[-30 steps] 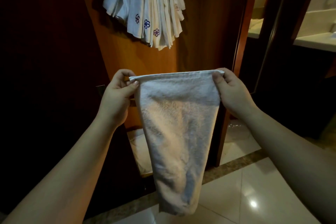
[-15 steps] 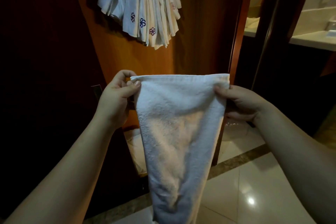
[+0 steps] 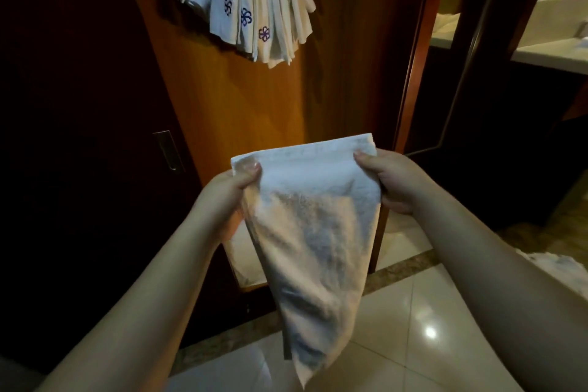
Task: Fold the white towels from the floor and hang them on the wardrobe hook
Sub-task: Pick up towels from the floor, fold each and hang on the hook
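White towel (image 3: 313, 226) held by top corners: our left hand (image 3: 234, 183) and right hand (image 3: 386, 180) pinch it. Risk: pinch slackens, fold slips, towel drops to floor (image 3: 413, 312).

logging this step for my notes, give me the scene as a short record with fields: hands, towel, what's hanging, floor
left hand: left hand pinches the top left corner of the towel
right hand: right hand grips the top right corner
towel: white towel held up by its top edge, hanging down to a narrow point
hanging: bundle of folded towels with flower emblems, high on the wardrobe panel
floor: glossy pale tiles; something white at the right edge, too cut off to identify
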Demonstrator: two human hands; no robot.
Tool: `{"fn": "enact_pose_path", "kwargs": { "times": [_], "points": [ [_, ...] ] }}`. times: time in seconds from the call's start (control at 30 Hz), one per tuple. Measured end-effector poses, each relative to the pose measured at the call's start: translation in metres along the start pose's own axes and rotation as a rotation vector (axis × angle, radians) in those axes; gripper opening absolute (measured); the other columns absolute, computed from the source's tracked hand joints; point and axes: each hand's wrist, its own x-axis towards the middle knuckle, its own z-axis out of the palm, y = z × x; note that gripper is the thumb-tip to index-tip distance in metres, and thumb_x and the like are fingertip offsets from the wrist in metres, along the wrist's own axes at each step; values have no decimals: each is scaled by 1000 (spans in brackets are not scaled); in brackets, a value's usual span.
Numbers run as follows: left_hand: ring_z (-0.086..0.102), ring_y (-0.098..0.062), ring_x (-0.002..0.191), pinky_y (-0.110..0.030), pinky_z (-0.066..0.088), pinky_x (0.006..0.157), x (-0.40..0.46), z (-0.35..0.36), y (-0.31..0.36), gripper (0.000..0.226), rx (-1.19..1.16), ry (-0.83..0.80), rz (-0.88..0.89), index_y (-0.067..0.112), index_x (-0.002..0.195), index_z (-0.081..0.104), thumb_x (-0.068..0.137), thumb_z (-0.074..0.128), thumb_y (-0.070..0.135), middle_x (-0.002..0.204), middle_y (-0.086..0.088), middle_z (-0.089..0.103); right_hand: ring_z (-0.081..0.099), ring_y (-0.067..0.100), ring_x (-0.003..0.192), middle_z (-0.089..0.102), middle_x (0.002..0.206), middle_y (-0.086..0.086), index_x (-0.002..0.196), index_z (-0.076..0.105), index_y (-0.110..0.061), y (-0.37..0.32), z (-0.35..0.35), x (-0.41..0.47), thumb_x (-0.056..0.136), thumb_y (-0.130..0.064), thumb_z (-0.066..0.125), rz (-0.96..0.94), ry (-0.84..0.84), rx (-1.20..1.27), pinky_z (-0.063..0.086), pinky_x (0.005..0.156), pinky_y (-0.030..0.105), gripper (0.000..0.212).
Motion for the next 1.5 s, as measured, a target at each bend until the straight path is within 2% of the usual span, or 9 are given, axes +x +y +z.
{"fn": "enact_pose_path", "kwargs": {
  "times": [0.3,0.4,0.57,0.63,0.77,0.93,1.03,1.13,1.5],
  "points": [
    [70,-16,99,-42,56,90,-25,60,-51,30,50,342,-35,31,108,71,100,49,51,99,8,75,72,12,90,75,95,-5,112,71,-25,57,66,-47,104,-47,44,-96,492,-375,58,84,39,35],
    [70,1,79,-23,55,72,-42,80,-51,30,88,334,-2,29,100,66,105,43,47,86,8,72,67,4,95,71,103,-10,123,65,-26,61,82,-61,106,-47,40,-107,462,-361,52,78,24,36],
    [67,-12,95,-31,54,87,-63,103,-42,38,264,307,64,16,122,61,104,42,43,101,-4,69,59,-22,84,67,86,-31,102,55,-47,58,103,-75,104,-50,38,-136,257,-395,41,61,-2,18],
    [66,-5,96,-21,51,82,-64,102,-39,38,257,236,74,18,125,59,105,39,44,101,2,69,61,-19,87,68,94,-24,110,55,-44,55,106,-75,105,-49,38,-145,196,-362,42,63,-1,19],
    [45,-21,140,-40,37,116,-57,95,-34,76,99,-25,-65,10,149,42,94,30,62,151,-7,48,62,-10,105,66,114,-17,131,53,-37,49,102,-74,106,-49,32,-138,124,-310,49,84,7,35],
    [63,-20,122,-29,55,97,-56,80,-29,92,-16,-241,-56,14,143,48,77,24,72,132,-13,63,53,-14,110,56,125,-23,142,37,-40,45,95,-76,99,-60,26,-136,30,-365,39,102,12,48],
    [58,-22,126,-31,51,101,-47,74,-29,94,110,-289,-30,15,150,40,78,17,71,139,-15,57,55,-12,105,55,122,-23,153,29,-32,43,97,-76,88,-67,36,-179,31,-481,43,94,10,74],
    [60,-10,121,-17,54,87,-44,72,-28,92,139,-350,20,16,154,36,83,11,68,143,-10,55,62,-7,103,65,115,-18,144,41,-33,45,97,-74,97,-58,40,-224,111,-484,49,89,12,53],
    [32,-10,147,-40,24,123,-39,78,-31,100,204,-282,141,26,157,32,76,17,84,157,13,37,63,-8,104,69,111,-14,133,54,-32,32,83,-63,94,-63,32,-287,166,-380,49,80,6,55]
  ]
}}
